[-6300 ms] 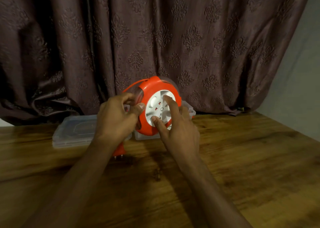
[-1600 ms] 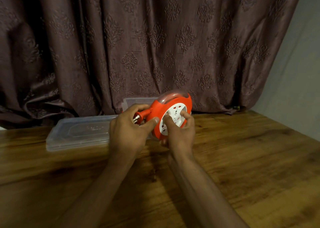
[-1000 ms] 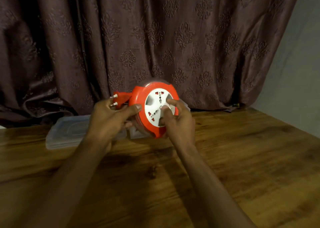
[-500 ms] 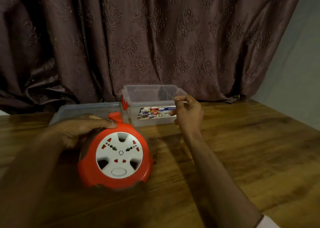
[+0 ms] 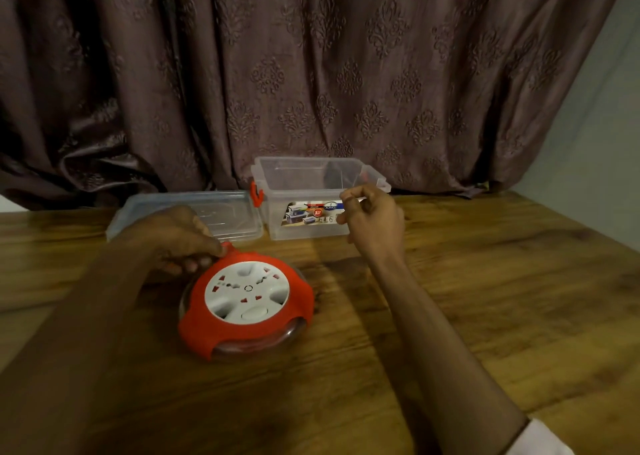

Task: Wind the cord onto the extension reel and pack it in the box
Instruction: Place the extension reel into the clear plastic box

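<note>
Reel [image 5: 246,306] flat, nearer you than the box [image 5: 313,198]; your left hand [image 5: 180,238] pinches its rim, your right hand [image 5: 372,219] loosely curled, empty, before the box.

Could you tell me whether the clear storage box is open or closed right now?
Open: the box has no cover, and its lid lies flat on the table beside it.

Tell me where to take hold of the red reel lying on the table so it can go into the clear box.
Grip the round red extension reel across its outer rim, coming from above with fingers on opposite edges. It lies flat, white socket face up, so the rim is free all round except where the left hand touches its far-left edge. The open clear plastic box stands just behind it.
</note>
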